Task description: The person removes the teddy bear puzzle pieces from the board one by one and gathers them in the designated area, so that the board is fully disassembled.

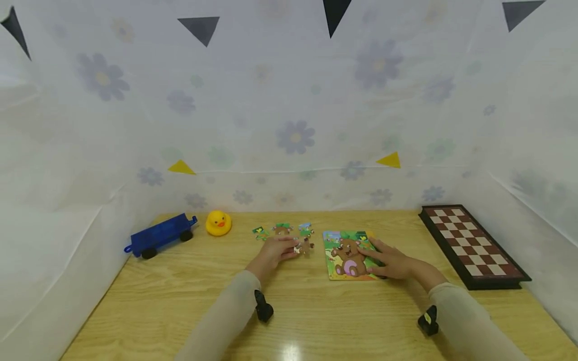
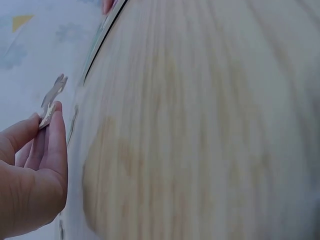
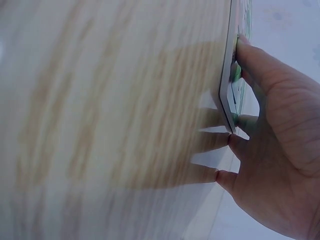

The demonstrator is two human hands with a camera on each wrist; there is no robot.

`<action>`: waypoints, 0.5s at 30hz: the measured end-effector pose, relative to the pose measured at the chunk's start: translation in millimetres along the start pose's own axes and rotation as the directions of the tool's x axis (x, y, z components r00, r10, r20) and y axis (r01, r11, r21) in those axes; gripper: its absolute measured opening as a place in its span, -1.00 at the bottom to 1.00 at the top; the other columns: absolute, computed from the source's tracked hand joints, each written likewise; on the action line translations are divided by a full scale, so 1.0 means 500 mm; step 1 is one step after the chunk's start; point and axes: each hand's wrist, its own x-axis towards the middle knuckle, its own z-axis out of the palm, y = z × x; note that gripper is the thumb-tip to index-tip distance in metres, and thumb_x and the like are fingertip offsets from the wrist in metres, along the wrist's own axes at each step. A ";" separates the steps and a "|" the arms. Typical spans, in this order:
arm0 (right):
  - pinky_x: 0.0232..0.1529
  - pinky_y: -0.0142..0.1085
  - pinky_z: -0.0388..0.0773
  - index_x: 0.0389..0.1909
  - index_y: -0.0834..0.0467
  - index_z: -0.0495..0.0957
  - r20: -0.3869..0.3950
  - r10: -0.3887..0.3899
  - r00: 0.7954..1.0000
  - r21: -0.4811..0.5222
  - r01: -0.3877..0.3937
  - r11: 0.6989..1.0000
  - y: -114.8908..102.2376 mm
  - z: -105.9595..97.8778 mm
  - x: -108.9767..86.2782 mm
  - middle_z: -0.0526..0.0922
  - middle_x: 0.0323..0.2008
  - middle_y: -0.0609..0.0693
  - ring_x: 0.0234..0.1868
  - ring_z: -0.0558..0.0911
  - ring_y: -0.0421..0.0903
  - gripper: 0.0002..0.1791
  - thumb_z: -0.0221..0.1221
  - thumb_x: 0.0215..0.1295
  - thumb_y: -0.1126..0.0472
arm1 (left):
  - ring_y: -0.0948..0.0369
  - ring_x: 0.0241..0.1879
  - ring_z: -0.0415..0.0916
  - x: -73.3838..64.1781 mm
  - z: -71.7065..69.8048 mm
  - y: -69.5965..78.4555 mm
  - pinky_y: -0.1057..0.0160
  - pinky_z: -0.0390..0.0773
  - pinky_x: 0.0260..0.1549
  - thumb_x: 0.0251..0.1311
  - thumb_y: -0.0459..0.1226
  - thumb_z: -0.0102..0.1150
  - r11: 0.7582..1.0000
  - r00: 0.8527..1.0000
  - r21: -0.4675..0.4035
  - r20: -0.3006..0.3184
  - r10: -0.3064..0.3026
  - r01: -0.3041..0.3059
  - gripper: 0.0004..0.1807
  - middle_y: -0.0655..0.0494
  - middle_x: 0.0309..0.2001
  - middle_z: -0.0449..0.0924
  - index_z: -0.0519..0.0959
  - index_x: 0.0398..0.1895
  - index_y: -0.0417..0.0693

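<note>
Between thumb and fingers, my left hand (image 1: 275,252) pinches a jigsaw piece (image 1: 306,246), brown with a knobbed edge. The left wrist view shows that piece (image 2: 54,94) tilted, raised off the table. Loose jigsaw pieces (image 1: 282,229) lie just beyond this hand. To the right lies a square bear puzzle (image 1: 349,254) on a thin board, a brown bear with a pink belly on green. My right hand (image 1: 394,261) rests spread over its right side, hiding part of the picture. In the right wrist view the thumb and fingers touch the board's edge (image 3: 226,80).
A yellow rubber duck (image 1: 219,223) and a blue toy trailer (image 1: 162,234) with black wheels stand at the back left. A checkered game board (image 1: 469,244) with a dark frame lies on the right. Flower-patterned white cloth (image 1: 295,110) encloses the wooden table (image 1: 180,301).
</note>
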 end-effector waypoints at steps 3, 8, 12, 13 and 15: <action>0.17 0.45 -0.05 0.41 0.14 0.18 -0.004 -0.006 1.000 0.001 0.006 1.000 0.000 0.004 -0.001 -0.13 0.41 0.42 0.36 -0.08 0.47 -0.28 0.05 0.36 -0.14 | 0.28 -0.49 0.50 0.001 -0.021 0.001 0.29 0.66 -0.29 0.19 -0.42 0.22 1.000 0.999 0.014 -0.037 -0.002 0.002 -0.69 0.07 -0.34 0.62 0.58 0.00 -0.33; 0.18 0.44 -0.04 0.41 0.14 0.19 -0.007 -0.013 1.000 0.007 0.013 1.000 -0.001 0.007 0.000 -0.13 0.41 0.43 0.36 -0.08 0.47 -0.28 0.05 0.36 -0.14 | 0.24 -0.44 0.51 0.000 -0.072 0.004 0.27 0.66 -0.27 0.19 -0.43 0.21 1.000 0.997 0.012 -0.083 0.007 -0.006 -0.66 0.00 -0.27 0.61 0.54 0.04 -0.36; 0.17 0.44 0.00 0.41 0.13 0.19 -0.017 -0.024 1.000 0.000 0.024 1.000 -0.001 0.003 0.000 -0.12 0.40 0.44 0.34 -0.06 0.48 -0.29 0.06 0.36 -0.12 | 0.20 -0.33 0.55 -0.010 -0.125 0.013 0.24 0.65 -0.19 0.22 -0.43 0.18 1.000 0.994 -0.010 -0.112 0.001 -0.002 -0.64 -0.07 -0.14 0.58 0.51 0.09 -0.35; 0.16 0.44 0.01 0.41 0.13 0.19 -0.021 -0.029 0.999 0.000 0.029 1.000 -0.001 0.002 -0.001 -0.11 0.39 0.45 0.34 -0.06 0.49 -0.29 0.06 0.36 -0.11 | 0.20 -0.32 0.56 -0.013 -0.139 0.016 0.24 0.64 -0.17 0.22 -0.42 0.18 1.000 0.992 -0.016 -0.128 -0.006 0.004 -0.63 -0.08 -0.12 0.58 0.50 0.10 -0.34; 0.13 0.45 0.05 0.41 0.14 0.20 -0.034 -0.051 0.998 -0.012 0.051 0.999 -0.001 0.001 -0.002 -0.08 0.37 0.48 0.32 -0.01 0.51 -0.31 0.07 0.36 -0.09 | 0.20 -0.31 0.57 -0.019 -0.165 0.020 0.25 0.64 -0.17 0.23 -0.43 0.17 0.999 0.988 -0.029 -0.153 -0.017 0.012 -0.62 -0.08 -0.10 0.59 0.49 0.11 -0.34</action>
